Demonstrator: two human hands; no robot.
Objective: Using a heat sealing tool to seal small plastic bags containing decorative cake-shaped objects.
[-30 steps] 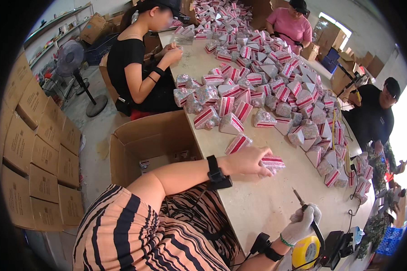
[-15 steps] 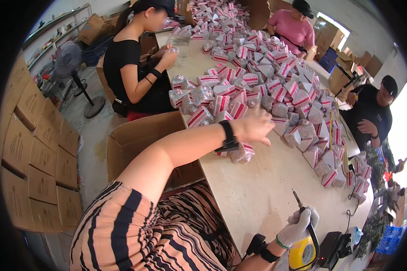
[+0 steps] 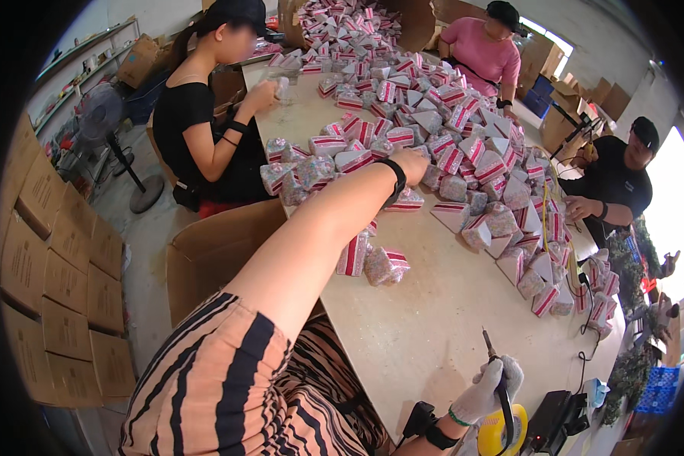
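Note:
My left arm stretches across the table [image 3: 448,319] to the heap of cake-slice-shaped pieces [image 3: 433,144], which are white and speckled with pink bands. At its near edge my left hand [image 3: 409,165] is among the pieces, its fingers hidden from view. My right hand [image 3: 485,389], in a white glove, is closed round a soldering iron [image 3: 490,346] whose tip points up and away. Two loose pieces, one a speckled wedge [image 3: 387,266], lie below my left forearm. A yellow tape roll [image 3: 515,427] is beside my right wrist.
A black box [image 3: 549,419] with a red light and cords sits at the near right. An open carton [image 3: 194,262] stands left of the table. One person [image 3: 194,125] works at the left, two others [image 3: 475,53] at the far right. Stacked cartons [image 3: 61,281] line the left.
My left hand, spread a moment ago, has moved left and away to the heap's edge. My right hand and the soldering iron have shifted slightly. The view has turned a little.

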